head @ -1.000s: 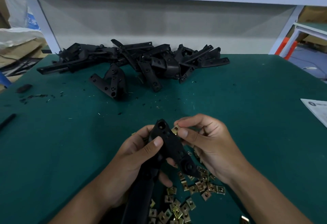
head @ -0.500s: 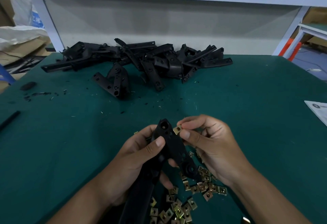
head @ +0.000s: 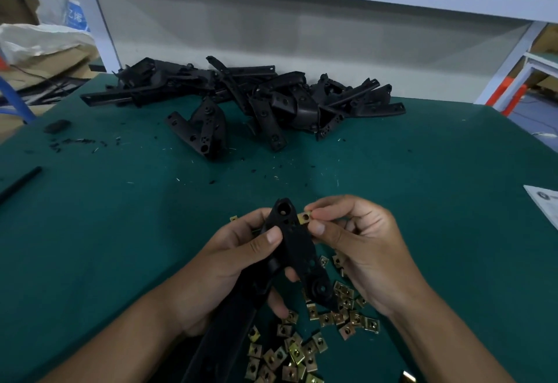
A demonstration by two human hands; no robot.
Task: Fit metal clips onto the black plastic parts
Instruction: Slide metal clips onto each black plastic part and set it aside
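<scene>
My left hand (head: 229,264) grips a long black plastic part (head: 294,243) above the green table, thumb across its face and fingers curled behind. Its rounded top end with a hole points away from me. My right hand (head: 362,249) pinches a small brass-coloured metal clip (head: 304,218) between thumb and forefinger, held against the right edge of the part just below the hole. Several loose metal clips (head: 302,349) lie scattered on the table beneath both hands.
A heap of black plastic parts (head: 271,101) lies along the back of the green table (head: 422,201). Black shavings and a dark block (head: 57,125) sit at the left, a black rod (head: 18,183) at the left edge, a white sheet (head: 543,204) at the right edge.
Both hands stay in place with the part and the clip; the clip remains at the part's upper right edge. The view has shifted slightly.
</scene>
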